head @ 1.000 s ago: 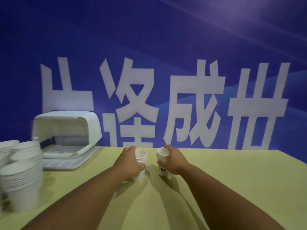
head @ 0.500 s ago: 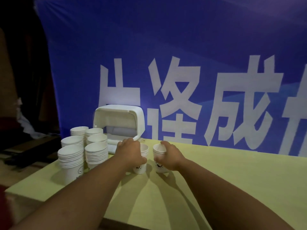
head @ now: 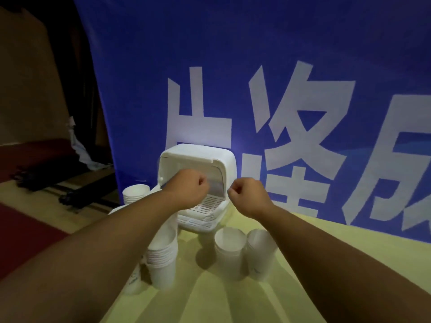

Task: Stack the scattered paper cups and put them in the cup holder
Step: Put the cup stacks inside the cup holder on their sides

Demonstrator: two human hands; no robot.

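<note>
Yellow table (head: 233, 299), left hand (head: 189, 190) fisted, empty, right hand (head: 248, 194) fisted, empty, above cup holder (head: 198, 173)

The pale yellow counter (head: 233, 299) carries a white cup holder (head: 198, 183) at its back edge, two short cup stacks (head: 229, 250) in front of it, and taller stacks (head: 162, 262) along its left side.
</note>
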